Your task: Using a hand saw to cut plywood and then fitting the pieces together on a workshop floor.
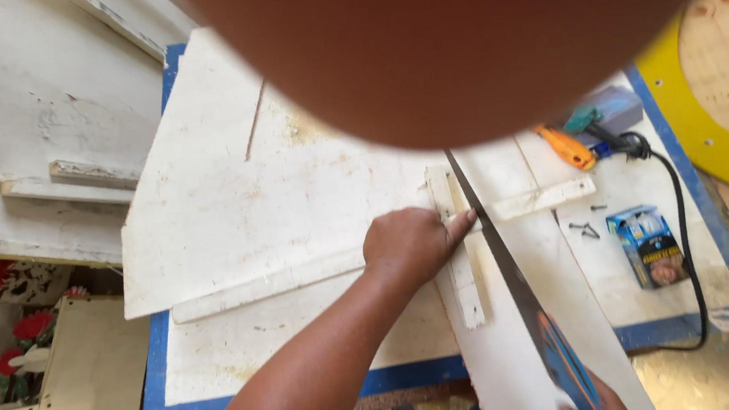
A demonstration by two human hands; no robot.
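Left hand (413, 245) presses the narrow white-painted wooden strip (457, 258) flat, grasping nothing; long steel handsaw blade (514, 280) beside its fingertips, sawing underway; right grip unseeable.

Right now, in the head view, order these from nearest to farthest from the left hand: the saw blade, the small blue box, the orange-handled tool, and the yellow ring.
From the left hand, pressed on the white strip:
1. Saw blade, just right of the fingertips.
2. Orange-handled tool, up and to the right.
3. Small blue box, farther right on the board.
4. Yellow ring, far right, past the blue edge.
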